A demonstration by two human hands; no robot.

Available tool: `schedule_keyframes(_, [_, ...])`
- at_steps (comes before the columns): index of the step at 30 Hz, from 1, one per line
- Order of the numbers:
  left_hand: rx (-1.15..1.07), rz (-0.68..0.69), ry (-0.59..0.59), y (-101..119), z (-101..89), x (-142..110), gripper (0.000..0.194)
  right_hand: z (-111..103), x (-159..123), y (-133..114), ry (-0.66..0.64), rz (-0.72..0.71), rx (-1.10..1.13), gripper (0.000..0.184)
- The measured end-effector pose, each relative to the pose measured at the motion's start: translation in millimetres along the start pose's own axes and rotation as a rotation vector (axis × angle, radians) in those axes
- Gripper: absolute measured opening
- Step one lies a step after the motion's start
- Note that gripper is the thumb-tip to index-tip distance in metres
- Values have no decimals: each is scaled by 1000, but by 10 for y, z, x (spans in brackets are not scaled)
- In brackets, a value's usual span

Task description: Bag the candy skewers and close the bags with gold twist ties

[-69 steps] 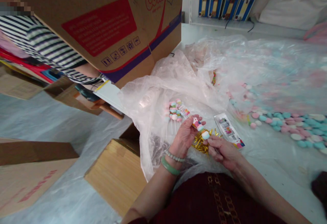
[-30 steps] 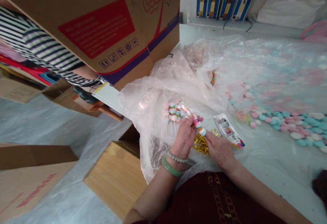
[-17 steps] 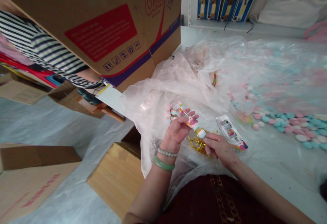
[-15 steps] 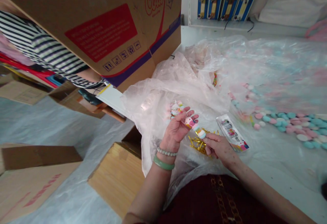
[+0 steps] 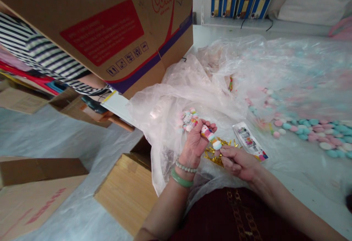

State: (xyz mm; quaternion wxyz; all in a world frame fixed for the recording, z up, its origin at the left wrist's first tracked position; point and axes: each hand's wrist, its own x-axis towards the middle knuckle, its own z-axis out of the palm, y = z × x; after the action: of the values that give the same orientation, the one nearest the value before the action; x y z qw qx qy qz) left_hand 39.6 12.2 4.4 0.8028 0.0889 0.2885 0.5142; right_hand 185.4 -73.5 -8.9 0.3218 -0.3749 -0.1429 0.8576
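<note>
My left hand (image 5: pixel 195 143) is closed around a narrow clear candy packet (image 5: pixel 210 135) with pink, orange, white and blue sweets and printed patches. At the packet's lower end, the thumb and fingers of my right hand (image 5: pixel 242 161) pinch its tip, just past a pale blue and white sweet. Whether a tie is also in that pinch is too small to tell. Under the packet lies a scatter of gold twist ties (image 5: pixel 214 159). Another group of pastel sweets with a printed label (image 5: pixel 189 118) shows beyond my left thumb. A flat printed bag (image 5: pixel 249 138) lies beyond my right hand.
Clear plastic sheeting (image 5: pixel 176 94) covers much of the table. Loose pastel sweets (image 5: pixel 316 133) spread at the right. A large cardboard box (image 5: pixel 110 32) stands at the back left, a striped sleeve (image 5: pixel 52 58) behind it. Open cartons (image 5: pixel 44 197) sit on the floor. Blue packs (image 5: pixel 243 3) line a shelf.
Both hands have shifted slightly to the right with the packet. My left wrist has turned a little, and the right fingers stay at the packet's end.
</note>
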Motion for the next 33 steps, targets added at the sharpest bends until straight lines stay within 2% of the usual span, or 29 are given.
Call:
schedule_keyframes(3, [71, -1, -13, -32, -12, -10, 19, -97, 19, 3, -132, 101, 157, 19])
schedule_keyframes(5, [100, -20, -11, -33, -49, -2, 20, -164, 24, -6, -189, 110, 233, 16])
schedule_keyframes(9, [136, -60, 10, -9, -118, 14, 21, -250, 27, -17, -164, 57, 220, 19])
schedule_keyframes(12, [160, -46, 21, -16, -116, 11, 20, -188, 35, -2, -40, -5, 74, 22])
schedule_keyframes(14, [162, -29, 37, -34, -92, 5, 21, -79, 41, 10, 97, -90, -102, 23])
schedule_keyframes(17, [171, -28, 47, -55, -53, 1, 22, 97, 32, 14, 352, -272, -518, 25])
schedule_keyframes(19, [177, -50, 51, -55, -48, 11, 22, 160, 11, 3, 466, -377, -793, 30])
schedule_keyframes(22, [192, -57, 114, -40, -84, 44, 21, 143, -30, -30, 584, -454, -1039, 33])
schedule_keyframes(26, [205, -51, 205, -22, -141, 81, 19, 47, -55, -81, 772, -543, -1209, 22])
schedule_keyframes(29, [197, -31, 173, -21, -139, 78, 18, 22, -34, -100, 776, -540, -1128, 21])
schedule_keyframes(33, [250, 11, 97, -59, -106, 51, 23, 16, 24, -94, 572, -411, -581, 21])
